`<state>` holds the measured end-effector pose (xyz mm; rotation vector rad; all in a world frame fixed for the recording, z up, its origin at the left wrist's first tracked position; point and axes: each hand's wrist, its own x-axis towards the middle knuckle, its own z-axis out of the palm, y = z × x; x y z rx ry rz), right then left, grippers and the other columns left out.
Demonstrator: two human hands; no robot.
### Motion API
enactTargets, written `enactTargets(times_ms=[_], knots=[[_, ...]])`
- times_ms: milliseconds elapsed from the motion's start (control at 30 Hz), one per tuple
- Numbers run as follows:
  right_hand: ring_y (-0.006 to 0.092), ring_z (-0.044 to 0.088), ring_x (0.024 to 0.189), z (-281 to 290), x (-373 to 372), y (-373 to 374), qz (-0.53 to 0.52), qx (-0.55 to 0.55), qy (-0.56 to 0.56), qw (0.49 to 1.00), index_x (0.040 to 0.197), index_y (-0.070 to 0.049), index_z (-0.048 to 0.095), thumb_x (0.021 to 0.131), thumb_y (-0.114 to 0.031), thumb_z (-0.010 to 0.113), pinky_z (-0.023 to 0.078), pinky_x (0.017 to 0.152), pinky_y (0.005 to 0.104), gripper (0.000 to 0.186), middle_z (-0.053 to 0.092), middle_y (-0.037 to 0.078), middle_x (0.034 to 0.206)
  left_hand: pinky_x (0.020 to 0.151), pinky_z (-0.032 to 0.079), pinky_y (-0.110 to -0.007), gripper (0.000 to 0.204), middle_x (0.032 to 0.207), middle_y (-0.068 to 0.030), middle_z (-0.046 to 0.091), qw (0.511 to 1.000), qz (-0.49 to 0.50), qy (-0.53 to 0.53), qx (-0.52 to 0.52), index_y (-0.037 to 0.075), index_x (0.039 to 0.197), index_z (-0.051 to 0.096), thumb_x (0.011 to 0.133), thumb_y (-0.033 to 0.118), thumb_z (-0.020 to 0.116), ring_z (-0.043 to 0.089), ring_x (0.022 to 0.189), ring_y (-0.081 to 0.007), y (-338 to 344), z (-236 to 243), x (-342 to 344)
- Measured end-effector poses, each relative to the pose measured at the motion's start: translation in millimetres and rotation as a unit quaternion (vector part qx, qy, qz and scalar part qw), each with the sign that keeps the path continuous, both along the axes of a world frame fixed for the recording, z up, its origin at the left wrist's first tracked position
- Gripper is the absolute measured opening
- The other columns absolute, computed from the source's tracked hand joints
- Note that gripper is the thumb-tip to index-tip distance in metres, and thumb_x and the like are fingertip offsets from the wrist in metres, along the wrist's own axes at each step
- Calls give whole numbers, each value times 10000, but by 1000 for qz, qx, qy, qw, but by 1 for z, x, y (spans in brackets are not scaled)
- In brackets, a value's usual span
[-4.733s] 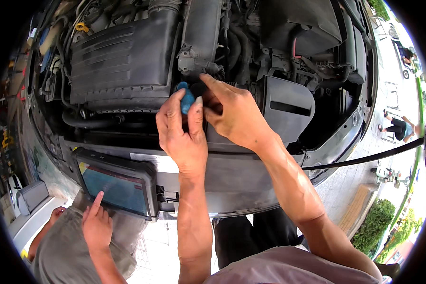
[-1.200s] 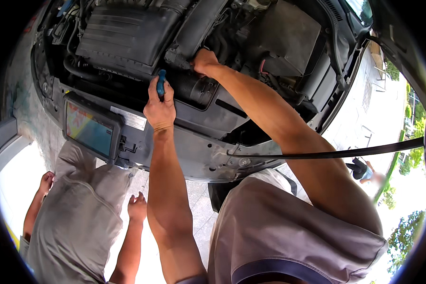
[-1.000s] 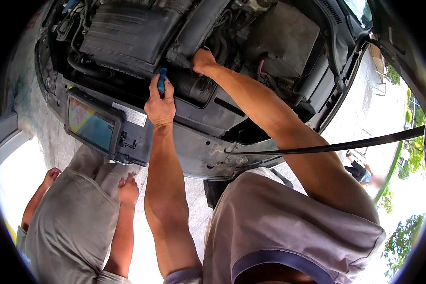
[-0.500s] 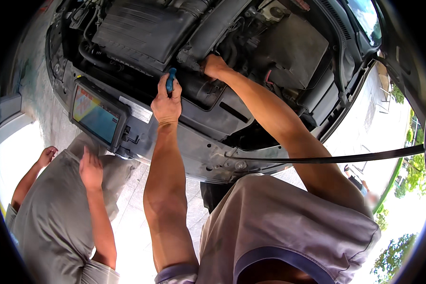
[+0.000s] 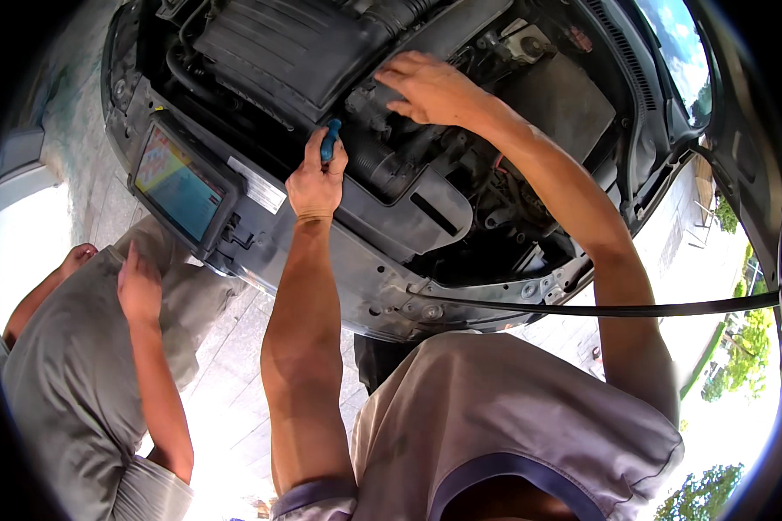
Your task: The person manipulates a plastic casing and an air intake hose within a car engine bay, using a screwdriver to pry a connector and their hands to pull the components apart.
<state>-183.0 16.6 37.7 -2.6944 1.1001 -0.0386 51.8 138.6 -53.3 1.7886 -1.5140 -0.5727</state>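
My left hand (image 5: 314, 187) is closed round a blue screwdriver (image 5: 330, 139). Only its handle shows, standing up between thumb and fingers; no shaft can be seen. Just right of that hand lies a ribbed black air hose (image 5: 378, 165), which runs into a flat black duct (image 5: 421, 217) at the car's front edge. Over the engine bay hovers my right hand (image 5: 434, 89), fingers apart and nothing in them. Its fingertips are nearest the black intake pipe (image 5: 447, 35) and the parts below it. Farther left sits the ribbed black engine cover (image 5: 274, 52).
A tablet-like diagnostic device (image 5: 182, 187) rests on the front panel at left. Another person's hand (image 5: 139, 285) is below it. A black prop rod (image 5: 599, 308) crosses beneath my right arm towards the raised hood (image 5: 756, 174). A dark box-shaped cover (image 5: 565, 104) stands at right.
My right hand has come up out of the gap beside the hose and opened above the engine. My left hand keeps the screwdriver. The whole view has shifted slightly.
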Motion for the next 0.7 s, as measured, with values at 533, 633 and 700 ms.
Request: enactTargets(times_ms=[533,633,700], knots=[[291,607,1152,-18,35,-27,104,-64,135,983,1199,1,603,638,-247,917,503,1024,390,689,627,129,1135,654,590,-432,354,806,-66,755,999,18,-6,38,267,1235,651,944,465,686,735,722,-327,2,9,-2],[282,609,1153,-22,27,-34,130,-75,113,982,1172,-15,612,629,-272,927,507,995,387,678,633,127,1142,665,596,-425,356,806,-54,759,999,19,-11,40,259,1230,655,948,476,674,740,728,-314,2,10,-1],[283,612,1149,-26,29,-30,128,-80,131,980,1155,-18,620,624,-278,929,506,980,384,667,633,126,1140,660,596,-423,356,807,-52,761,999,14,-18,45,253,1229,656,951,475,670,740,724,-311,4,10,-1]])
